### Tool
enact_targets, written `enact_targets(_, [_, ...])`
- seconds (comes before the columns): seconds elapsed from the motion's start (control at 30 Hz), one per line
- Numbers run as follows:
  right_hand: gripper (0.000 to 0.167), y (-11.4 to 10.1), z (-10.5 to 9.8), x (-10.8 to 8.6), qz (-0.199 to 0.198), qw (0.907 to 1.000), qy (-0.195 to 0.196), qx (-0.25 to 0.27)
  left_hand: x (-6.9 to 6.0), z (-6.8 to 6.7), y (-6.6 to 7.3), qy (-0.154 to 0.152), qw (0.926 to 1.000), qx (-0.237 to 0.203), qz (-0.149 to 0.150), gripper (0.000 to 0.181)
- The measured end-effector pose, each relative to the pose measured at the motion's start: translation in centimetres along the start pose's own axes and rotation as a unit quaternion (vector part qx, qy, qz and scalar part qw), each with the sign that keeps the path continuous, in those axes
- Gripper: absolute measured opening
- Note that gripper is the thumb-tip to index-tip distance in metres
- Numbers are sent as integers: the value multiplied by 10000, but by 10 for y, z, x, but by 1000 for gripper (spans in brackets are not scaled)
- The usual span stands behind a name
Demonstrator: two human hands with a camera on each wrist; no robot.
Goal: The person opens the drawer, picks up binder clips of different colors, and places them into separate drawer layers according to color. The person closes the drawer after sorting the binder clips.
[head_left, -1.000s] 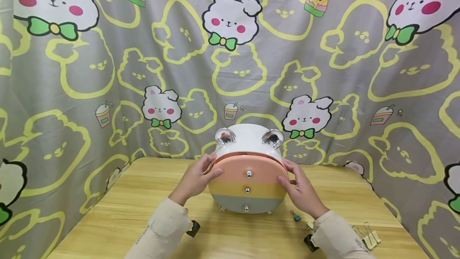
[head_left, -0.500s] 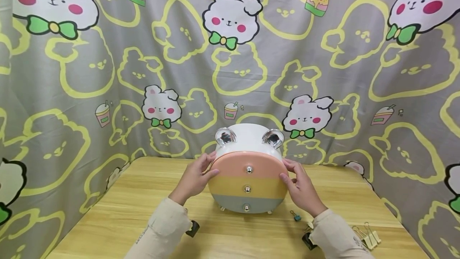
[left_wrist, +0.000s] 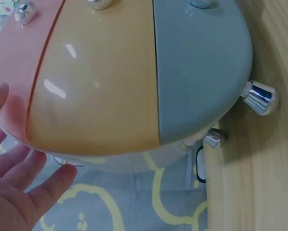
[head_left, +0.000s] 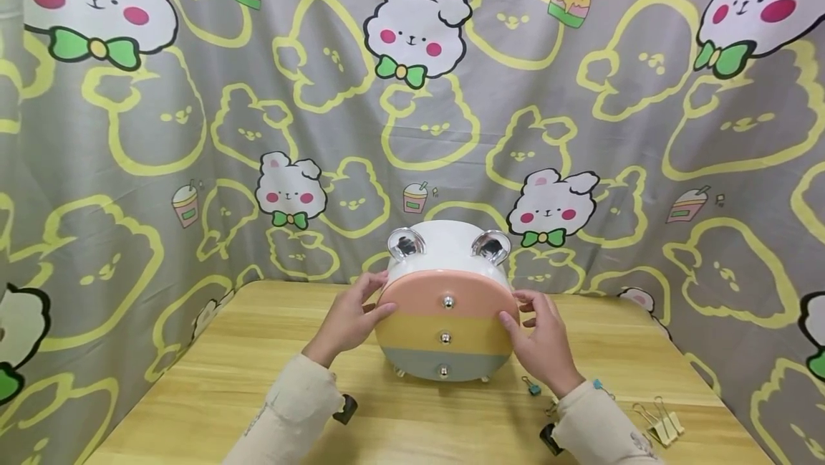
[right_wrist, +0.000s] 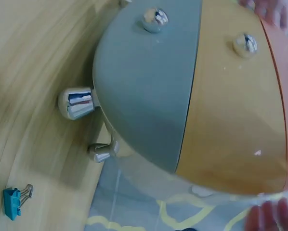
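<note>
From left, we see a pale-sleeved left hand [head_left: 348,314] at the edge of a white drawer box [head_left: 445,239], its grip loosely spread, thumb at the front's edge and fingers along the side. The box stands upright near the middle of the wood-grain counter [head_left: 251,350], its coral drawer [head_left: 415,294], yellow drawer [head_left: 409,334] and gray-blue drawer [head_left: 412,365] all closed and stacked top to bottom, each bearing a silver knob. At its other side we find the right hand [head_left: 544,336], its grip also relaxed and open around the edge; we cannot tell how firmly either presses. Near it lies a teal binder clip [head_left: 531,386]; farther right, a cream binder clip [head_left: 667,428].
</note>
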State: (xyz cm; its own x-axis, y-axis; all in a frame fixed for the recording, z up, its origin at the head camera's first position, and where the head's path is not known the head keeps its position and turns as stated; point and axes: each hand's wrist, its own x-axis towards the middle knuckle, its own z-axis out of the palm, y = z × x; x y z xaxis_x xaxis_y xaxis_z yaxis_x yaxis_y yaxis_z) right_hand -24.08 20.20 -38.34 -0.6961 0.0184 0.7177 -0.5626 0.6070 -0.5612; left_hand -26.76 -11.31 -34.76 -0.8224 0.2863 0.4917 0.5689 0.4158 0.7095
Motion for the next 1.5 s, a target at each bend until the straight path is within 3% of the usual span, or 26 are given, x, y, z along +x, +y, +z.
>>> enact_targets(0.13, [28, -7, 2, -5, -548, 9955, 752, -189, 4, 0, 6, -105, 9991, 379, 142, 52])
enact_targets(0.23, [22, -10, 4, -6, -1084, 9922, 609, 58, 10, 0, 9, -231, 9971, 674, 278, 60])
enact_targets(0.3, [20, -12, 7, -5, -1248, 9914, 96, 384, 13, -1, 10, -326, 9954, 848, 317, 64])
enact_targets(0.4, [17, -15, 13, -6, -1044, 9849, -1132, 793, 19, -3, 12, -469, 9939, 968, 231, 66])
enact_targets(0.53, [32, -15, 21, -9, -612, 9603, -2590, 831, 24, -2, 14, -711, 9922, 1011, 141, 62])
enact_targets(0.6, [42, -15, 24, -10, -526, 9470, -3060, 821, 27, -1, 15, -828, 9912, 1007, 211, 59])
enact_targets(0.7, [52, -15, 29, -12, -540, 9340, -3401, 950, 29, 1, 15, -952, 9902, 934, 402, 56])
enact_targets(1.03, [59, -20, 34, -15, -475, 9278, -3522, 1133, 29, 3, 14, -895, 9914, 828, 467, 51])
enact_targets(1.5, [49, -22, 38, -12, -269, 9345, -3345, 1184, 29, 3, 15, -848, 9916, 877, 432, 51])
